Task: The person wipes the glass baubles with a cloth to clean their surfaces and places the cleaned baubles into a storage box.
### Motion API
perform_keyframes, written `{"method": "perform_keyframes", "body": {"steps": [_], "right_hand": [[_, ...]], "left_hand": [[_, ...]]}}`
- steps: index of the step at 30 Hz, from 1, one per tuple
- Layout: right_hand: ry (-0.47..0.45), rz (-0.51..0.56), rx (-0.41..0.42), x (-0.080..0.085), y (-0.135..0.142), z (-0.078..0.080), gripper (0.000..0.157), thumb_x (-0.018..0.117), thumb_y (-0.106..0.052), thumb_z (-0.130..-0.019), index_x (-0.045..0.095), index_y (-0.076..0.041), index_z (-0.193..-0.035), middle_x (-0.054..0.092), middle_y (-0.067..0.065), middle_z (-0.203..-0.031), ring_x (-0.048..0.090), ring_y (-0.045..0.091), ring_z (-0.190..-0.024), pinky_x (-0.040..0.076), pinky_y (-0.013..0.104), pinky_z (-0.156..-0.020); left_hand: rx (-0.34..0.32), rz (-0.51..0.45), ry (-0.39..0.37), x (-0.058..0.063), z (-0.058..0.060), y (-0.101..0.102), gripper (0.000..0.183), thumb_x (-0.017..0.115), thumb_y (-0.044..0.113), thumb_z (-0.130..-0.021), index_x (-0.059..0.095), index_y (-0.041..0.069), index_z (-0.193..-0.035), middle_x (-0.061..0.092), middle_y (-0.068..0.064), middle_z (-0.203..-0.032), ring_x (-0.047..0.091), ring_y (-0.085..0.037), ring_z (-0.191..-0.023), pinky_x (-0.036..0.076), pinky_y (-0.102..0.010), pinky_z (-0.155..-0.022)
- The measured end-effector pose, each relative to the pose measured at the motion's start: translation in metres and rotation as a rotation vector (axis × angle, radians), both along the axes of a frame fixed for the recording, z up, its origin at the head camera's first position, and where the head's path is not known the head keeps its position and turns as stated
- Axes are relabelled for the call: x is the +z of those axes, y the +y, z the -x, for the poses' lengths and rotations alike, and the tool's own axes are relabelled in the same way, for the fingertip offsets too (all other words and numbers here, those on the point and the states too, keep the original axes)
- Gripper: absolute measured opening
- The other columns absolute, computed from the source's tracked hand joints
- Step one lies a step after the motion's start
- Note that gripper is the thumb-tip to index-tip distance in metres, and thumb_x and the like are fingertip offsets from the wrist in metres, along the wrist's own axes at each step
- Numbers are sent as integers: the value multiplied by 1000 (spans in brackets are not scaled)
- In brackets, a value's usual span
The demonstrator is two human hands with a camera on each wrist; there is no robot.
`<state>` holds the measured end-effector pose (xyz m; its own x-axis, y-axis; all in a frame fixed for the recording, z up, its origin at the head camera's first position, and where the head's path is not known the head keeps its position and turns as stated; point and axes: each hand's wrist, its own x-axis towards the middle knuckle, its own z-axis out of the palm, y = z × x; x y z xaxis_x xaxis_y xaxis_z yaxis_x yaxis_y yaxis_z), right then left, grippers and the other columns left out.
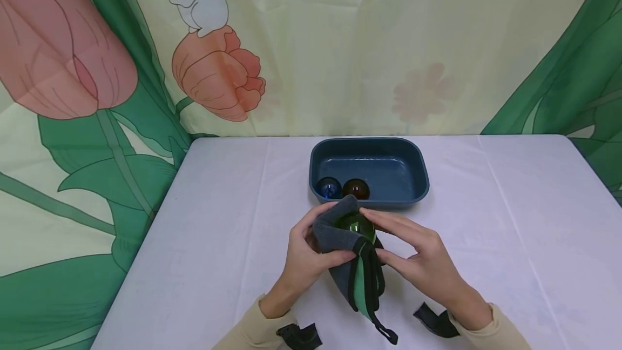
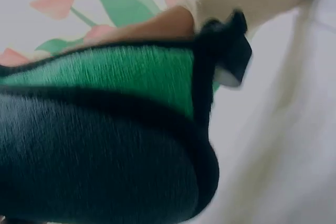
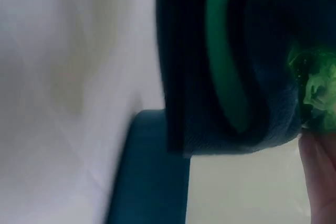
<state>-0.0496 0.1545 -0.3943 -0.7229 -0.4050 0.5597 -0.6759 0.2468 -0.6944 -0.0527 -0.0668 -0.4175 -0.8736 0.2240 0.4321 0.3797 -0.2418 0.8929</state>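
Over the front of the table, a folded cloth (image 1: 335,236) wraps partly round a green glass ball (image 1: 357,224). One face of the cloth is dark grey-blue, the other green, with black edging and a hanging loop at its lower corner. My left hand (image 1: 311,253) grips the cloth from the left, thumb across its front. From the right, my right hand (image 1: 418,250) pinches the ball, fingertips at its upper side and thumb low by the cloth's edge. In the right wrist view a fingertip meets the ball (image 3: 320,90). The cloth (image 2: 100,156) fills much of the left wrist view.
Just behind the hands stands a dark blue rectangular basin (image 1: 389,199). Inside, near its front left, lie a blue glass ball (image 1: 329,187) and a brown glass ball (image 1: 356,189). A white cloth covers the table (image 1: 218,220); a printed curtain (image 1: 330,58) hangs behind it.
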Motion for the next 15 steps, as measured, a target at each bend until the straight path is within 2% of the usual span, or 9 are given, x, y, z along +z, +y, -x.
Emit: {"method": "perform_keyframes", "body": {"steps": [4,8,15], "right_hand": [[153,-8,28,-1,-3,3,51,62,-33,-97,58,2,-134,58,14,-140,50,17,-134,42,20,-106],[257,-30,28,-2,-5,4,46,55,-33,-101,62,2,-130,60,15,-137,51,16,-133,41,20,-106],[316,-64,31,-2,-6,4,46,52,-31,-103,62,4,-130,60,16,-136,51,17,-132,42,20,-104]], "left_hand": [[50,2,-63,2,-1,0,67,84,22,-80,53,0,-135,60,-25,-127,63,-18,-110,55,-31,-93],[58,6,-91,2,-1,1,67,85,20,-80,53,0,-136,59,-27,-127,63,-17,-110,55,-30,-92],[48,1,-74,0,-1,1,66,84,20,-81,53,1,-136,59,-24,-128,62,-18,-111,54,-30,-93]]}}
